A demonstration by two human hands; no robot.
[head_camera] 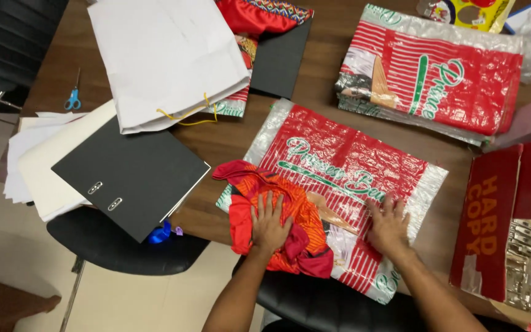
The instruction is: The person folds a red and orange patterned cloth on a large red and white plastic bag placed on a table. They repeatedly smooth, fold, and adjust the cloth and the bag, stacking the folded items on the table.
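My left hand (270,222) lies flat, fingers spread, pressing the folded red-orange garment (275,230) at the worktop's (228,138) near edge. My right hand (388,224) lies open, gripping nothing, on the red plastic bag (345,166) just right of it.

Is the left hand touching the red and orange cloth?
Touching. The head view shows the left hand lying flat, palm down, on the red and orange cloth, with no gap between them.
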